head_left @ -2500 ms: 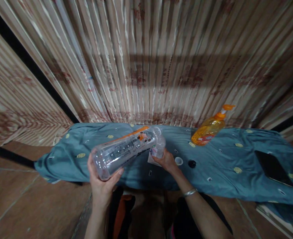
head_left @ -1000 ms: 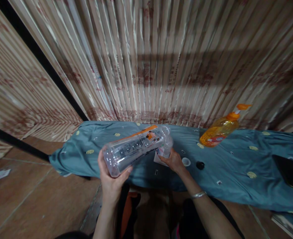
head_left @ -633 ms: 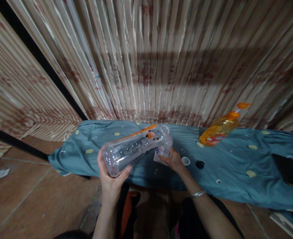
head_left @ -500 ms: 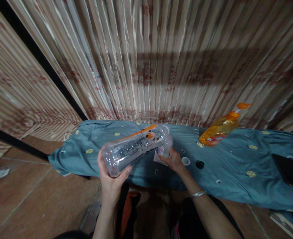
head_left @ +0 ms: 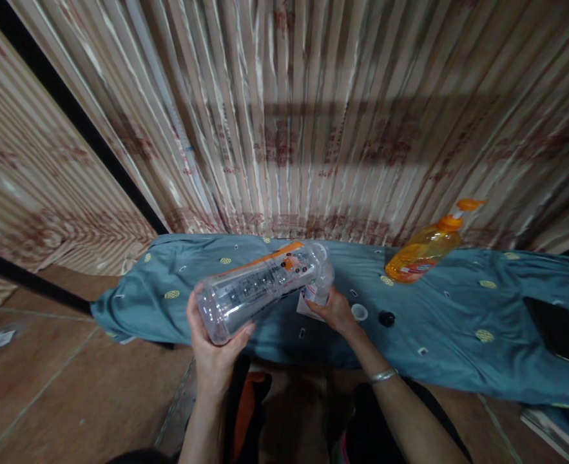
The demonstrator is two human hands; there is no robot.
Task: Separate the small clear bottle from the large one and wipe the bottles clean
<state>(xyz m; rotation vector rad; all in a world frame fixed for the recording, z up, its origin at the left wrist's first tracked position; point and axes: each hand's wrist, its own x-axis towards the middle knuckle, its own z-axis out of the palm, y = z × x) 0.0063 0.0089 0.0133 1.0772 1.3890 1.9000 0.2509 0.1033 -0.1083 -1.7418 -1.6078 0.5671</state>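
Over the cloth-covered worktop, the large clear bottle lies tilted in the left grip, fingers wrapped around its base; the right grip clasps the small bottle, apparently touching the large one's mouth.

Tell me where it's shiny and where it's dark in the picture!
In the head view, white glints dot the large clear bottle in the left hand; in the head view, a broad shadow crosses the striped curtain, dim at upper right.
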